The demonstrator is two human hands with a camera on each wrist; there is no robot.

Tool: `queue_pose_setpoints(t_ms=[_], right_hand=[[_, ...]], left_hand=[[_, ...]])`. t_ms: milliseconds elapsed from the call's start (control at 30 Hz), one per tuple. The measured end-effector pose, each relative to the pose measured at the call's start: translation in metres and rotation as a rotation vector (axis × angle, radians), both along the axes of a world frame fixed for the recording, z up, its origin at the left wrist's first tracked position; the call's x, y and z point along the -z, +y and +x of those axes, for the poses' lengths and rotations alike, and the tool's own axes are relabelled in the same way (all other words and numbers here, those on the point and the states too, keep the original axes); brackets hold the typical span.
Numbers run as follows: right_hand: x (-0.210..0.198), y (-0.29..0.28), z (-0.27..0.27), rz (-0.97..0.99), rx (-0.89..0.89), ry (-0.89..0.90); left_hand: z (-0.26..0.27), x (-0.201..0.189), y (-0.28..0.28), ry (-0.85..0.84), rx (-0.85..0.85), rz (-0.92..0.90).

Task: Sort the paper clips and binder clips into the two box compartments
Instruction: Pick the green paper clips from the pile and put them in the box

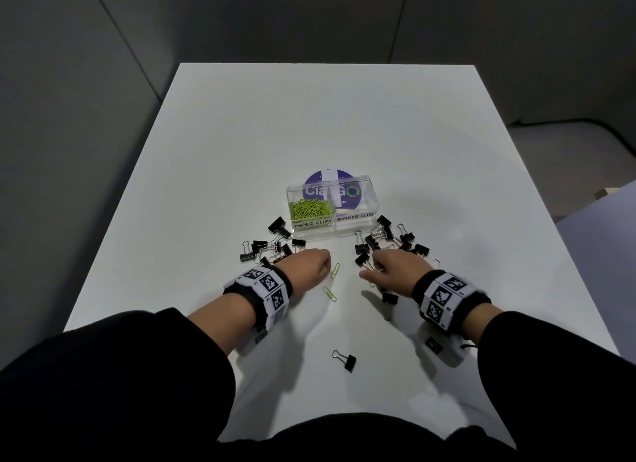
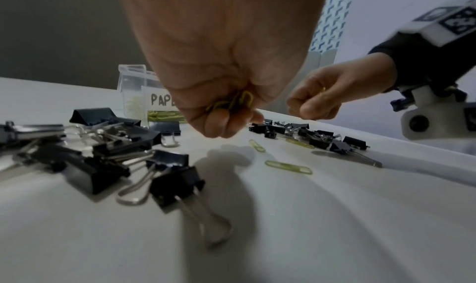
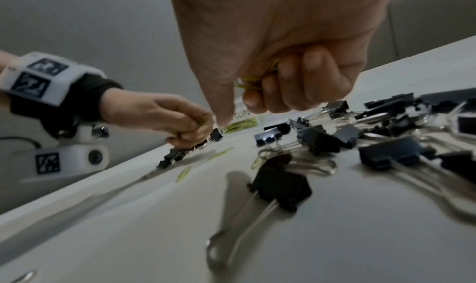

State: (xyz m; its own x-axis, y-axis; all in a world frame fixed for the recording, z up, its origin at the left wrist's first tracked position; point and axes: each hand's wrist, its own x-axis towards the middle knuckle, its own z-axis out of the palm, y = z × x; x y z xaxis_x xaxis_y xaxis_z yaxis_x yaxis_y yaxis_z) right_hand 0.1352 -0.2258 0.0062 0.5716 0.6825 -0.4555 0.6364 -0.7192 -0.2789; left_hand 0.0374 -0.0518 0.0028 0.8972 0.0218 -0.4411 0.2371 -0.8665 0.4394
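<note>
A clear two-compartment box (image 1: 351, 232) stands mid-table; its left half, labelled PAPER CLIPS, holds green paper clips (image 1: 309, 208), and the right half, labelled BINDER CLIPS, looks bare. My left hand (image 1: 306, 267) hovers just above the table with fingers curled round several green paper clips (image 2: 231, 104). My right hand (image 1: 392, 269) also grips green paper clips (image 3: 253, 81) in its curled fingers, thumb pointing down. Two loose paper clips (image 1: 335, 270) (image 1: 329, 293) lie between the hands. Black binder clips lie in a left pile (image 1: 272, 246) and a right pile (image 1: 389, 239).
One binder clip (image 1: 346, 358) lies alone near the front of the white table (image 1: 309, 124). Another binder clip (image 1: 390, 298) sits under my right wrist. A purple round disc (image 1: 315, 181) lies behind the box. Grey walls surround the table.
</note>
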Motion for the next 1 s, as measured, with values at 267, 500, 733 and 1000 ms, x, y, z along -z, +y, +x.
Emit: queue_pose_setpoints(t_ms=[267, 500, 733, 1000], right_hand=[[0.012, 0.007, -0.013, -0.080, -0.022, -0.193], [0.017, 0.015, -0.010, -0.065, 0.061, -0.083], [0.016, 0.015, -0.010, -0.069, 0.011, -0.036], [-0.001, 0.001, -0.010, -0.020, -0.073, 0.029]], left_hand=[[0.013, 0.011, -0.005, 0.010, -0.083, 0.106], [0.014, 0.012, -0.003, -0.006, -0.111, 0.040], [0.020, 0.017, -0.010, 0.065, -0.050, 0.092], [0.003, 0.004, -0.007, 0.059, 0.088, 0.021]])
